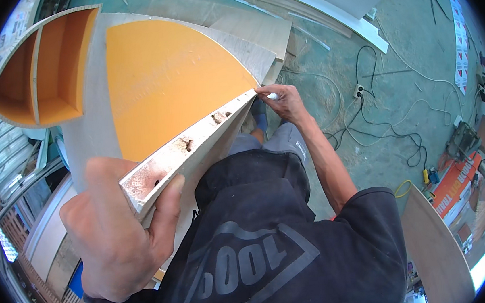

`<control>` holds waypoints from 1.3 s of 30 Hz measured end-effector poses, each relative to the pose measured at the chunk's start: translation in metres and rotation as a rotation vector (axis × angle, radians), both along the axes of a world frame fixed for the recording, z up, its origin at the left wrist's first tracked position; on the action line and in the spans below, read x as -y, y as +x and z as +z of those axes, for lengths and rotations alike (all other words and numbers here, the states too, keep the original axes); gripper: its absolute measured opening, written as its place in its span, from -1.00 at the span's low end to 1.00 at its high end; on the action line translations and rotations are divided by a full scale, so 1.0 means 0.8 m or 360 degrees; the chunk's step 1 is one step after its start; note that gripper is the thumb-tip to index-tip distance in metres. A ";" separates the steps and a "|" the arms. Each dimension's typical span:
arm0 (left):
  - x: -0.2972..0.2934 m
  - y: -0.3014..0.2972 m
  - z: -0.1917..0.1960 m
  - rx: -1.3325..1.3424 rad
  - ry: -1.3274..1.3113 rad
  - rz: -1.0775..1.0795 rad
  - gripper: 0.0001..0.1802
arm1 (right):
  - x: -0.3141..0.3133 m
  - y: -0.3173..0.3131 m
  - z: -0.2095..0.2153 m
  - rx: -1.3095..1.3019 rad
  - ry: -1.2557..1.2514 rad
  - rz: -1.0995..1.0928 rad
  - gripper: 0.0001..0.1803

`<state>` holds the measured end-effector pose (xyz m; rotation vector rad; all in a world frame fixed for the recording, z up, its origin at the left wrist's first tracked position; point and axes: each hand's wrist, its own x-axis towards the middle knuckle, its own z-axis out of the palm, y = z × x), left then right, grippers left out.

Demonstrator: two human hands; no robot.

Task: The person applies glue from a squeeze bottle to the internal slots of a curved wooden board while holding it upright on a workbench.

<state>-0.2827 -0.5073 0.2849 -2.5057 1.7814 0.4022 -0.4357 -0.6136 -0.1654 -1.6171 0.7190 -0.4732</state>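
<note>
Up close, the left grip (118, 231) clasps the pale, pitted edge (201, 134) of an orange-faced panel (169, 77), which slants rightward to a corner where the right grip (285, 102) pinches a white pen (273, 96); further right, I see a socket block (358, 90) on the greenish floor (373, 166)

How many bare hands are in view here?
2. The left hand grips the near-left end of a pale strip; the right hand is at its far-right end, holding a white-tipped, pen-like object.
</note>
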 end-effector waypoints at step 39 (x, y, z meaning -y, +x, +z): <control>-0.009 0.003 -0.011 0.0216 -0.0177 -0.0239 -0.51 | -0.013 0.108 0.330 0.1152 0.0386 -0.0120 -0.65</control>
